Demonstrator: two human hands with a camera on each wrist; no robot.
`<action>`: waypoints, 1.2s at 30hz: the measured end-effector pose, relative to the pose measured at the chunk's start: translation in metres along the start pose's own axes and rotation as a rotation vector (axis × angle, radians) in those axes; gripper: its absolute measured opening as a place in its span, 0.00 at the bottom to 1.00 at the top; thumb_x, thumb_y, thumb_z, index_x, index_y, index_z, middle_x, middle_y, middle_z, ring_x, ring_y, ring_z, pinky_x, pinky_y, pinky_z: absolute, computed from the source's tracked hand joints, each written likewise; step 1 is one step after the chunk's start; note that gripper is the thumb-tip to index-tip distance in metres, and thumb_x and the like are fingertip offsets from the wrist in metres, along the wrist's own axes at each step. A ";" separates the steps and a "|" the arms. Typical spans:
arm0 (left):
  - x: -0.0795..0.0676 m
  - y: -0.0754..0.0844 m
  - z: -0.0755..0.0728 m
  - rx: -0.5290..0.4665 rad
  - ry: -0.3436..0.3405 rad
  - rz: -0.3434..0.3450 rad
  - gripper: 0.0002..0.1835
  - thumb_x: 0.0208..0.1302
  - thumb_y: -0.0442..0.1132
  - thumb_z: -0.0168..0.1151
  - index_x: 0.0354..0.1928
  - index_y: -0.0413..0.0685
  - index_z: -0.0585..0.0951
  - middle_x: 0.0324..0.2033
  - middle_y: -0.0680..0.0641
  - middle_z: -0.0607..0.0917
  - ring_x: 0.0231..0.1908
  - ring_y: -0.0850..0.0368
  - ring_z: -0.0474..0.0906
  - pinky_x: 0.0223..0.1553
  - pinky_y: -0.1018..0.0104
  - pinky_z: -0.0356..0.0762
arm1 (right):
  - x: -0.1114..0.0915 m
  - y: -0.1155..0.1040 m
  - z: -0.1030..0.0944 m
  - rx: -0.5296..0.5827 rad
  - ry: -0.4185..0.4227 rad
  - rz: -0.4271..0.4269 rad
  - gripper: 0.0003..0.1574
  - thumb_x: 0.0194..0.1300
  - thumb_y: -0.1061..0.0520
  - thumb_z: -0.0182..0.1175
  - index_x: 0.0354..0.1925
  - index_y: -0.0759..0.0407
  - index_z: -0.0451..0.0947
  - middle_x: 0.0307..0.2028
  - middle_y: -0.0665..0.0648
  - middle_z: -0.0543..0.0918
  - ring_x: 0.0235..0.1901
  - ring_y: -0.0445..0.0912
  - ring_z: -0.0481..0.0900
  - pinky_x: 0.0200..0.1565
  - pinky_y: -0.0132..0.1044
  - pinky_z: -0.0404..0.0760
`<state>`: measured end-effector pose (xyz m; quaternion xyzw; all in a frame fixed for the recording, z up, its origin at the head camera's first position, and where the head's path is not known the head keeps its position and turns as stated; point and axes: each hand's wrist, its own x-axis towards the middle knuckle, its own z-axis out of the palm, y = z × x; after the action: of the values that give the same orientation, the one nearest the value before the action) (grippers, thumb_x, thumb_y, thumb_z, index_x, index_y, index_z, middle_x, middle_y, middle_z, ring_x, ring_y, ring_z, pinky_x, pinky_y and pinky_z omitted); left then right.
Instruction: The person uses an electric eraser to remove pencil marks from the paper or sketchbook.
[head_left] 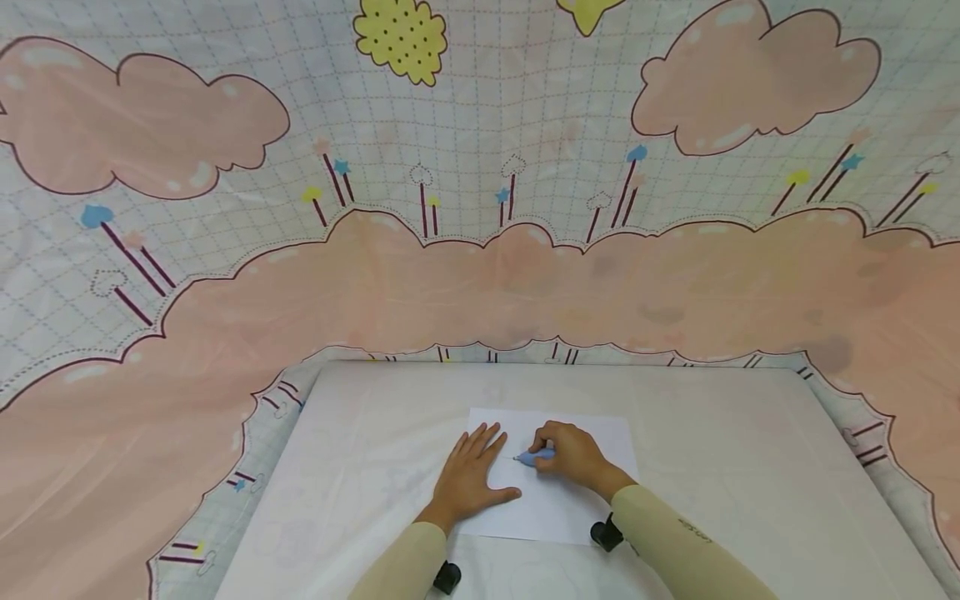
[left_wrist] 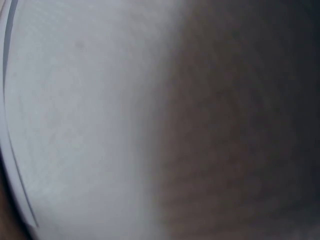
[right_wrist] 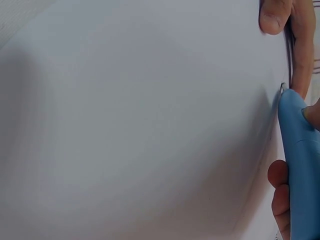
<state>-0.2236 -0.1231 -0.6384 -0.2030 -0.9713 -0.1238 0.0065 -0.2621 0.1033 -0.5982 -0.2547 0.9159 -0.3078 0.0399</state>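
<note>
A sheet of white paper (head_left: 555, 512) lies on the white-covered table. On its left part my left hand (head_left: 468, 479) rests flat with fingers spread. My right hand (head_left: 576, 457) grips a thick light-blue pen (head_left: 536, 457) with a thin metal tip pointing left toward the left hand. In the right wrist view the blue pen (right_wrist: 302, 170) is held between thumb and curled fingers, its tip at the paper (right_wrist: 140, 125); contact cannot be made out. The left hand (right_wrist: 295, 35) shows at the upper right there. The left wrist view is blurred, pale on one side and dark on the other.
The table (head_left: 375, 450) extends on both sides of the paper and beyond it. A patterned cloth (head_left: 480, 292) with clouds hangs behind and around the table. Black wrist devices (head_left: 606, 534) sit under both sleeves.
</note>
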 end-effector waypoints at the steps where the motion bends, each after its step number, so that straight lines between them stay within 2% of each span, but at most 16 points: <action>1: 0.000 0.000 0.000 0.000 -0.003 -0.002 0.53 0.53 0.80 0.51 0.76 0.57 0.60 0.76 0.55 0.56 0.77 0.54 0.45 0.76 0.51 0.45 | 0.000 0.000 0.000 0.000 0.002 -0.002 0.09 0.51 0.58 0.73 0.29 0.46 0.82 0.32 0.40 0.81 0.34 0.38 0.78 0.40 0.40 0.80; 7: 0.001 -0.001 0.002 0.003 -0.013 -0.005 0.54 0.53 0.81 0.50 0.76 0.58 0.60 0.77 0.55 0.55 0.77 0.55 0.45 0.76 0.51 0.44 | 0.002 -0.003 0.002 -0.007 0.003 -0.001 0.08 0.52 0.57 0.73 0.29 0.46 0.83 0.32 0.40 0.81 0.33 0.37 0.77 0.39 0.38 0.79; 18: 0.001 -0.003 0.004 0.028 0.009 0.013 0.54 0.53 0.81 0.49 0.76 0.57 0.61 0.76 0.54 0.57 0.77 0.53 0.47 0.76 0.50 0.46 | 0.006 -0.007 0.004 -0.076 -0.007 -0.041 0.07 0.50 0.56 0.73 0.29 0.45 0.83 0.32 0.40 0.81 0.32 0.36 0.76 0.37 0.35 0.79; 26: 0.001 -0.002 0.002 0.008 0.031 0.025 0.53 0.53 0.81 0.49 0.75 0.56 0.62 0.76 0.53 0.59 0.76 0.52 0.48 0.75 0.49 0.48 | 0.009 -0.013 0.003 -0.113 -0.011 -0.061 0.07 0.51 0.55 0.73 0.29 0.46 0.83 0.31 0.40 0.80 0.30 0.34 0.74 0.34 0.32 0.78; 36: 0.000 -0.001 0.001 0.016 0.007 0.013 0.54 0.53 0.81 0.50 0.75 0.57 0.61 0.76 0.54 0.58 0.77 0.53 0.47 0.76 0.50 0.47 | 0.000 -0.010 -0.005 -0.139 -0.016 -0.029 0.08 0.50 0.56 0.73 0.28 0.45 0.82 0.30 0.40 0.80 0.29 0.35 0.74 0.34 0.34 0.78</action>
<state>-0.2240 -0.1232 -0.6393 -0.2086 -0.9709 -0.1167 0.0121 -0.2591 0.0996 -0.5884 -0.2725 0.9309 -0.2420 0.0249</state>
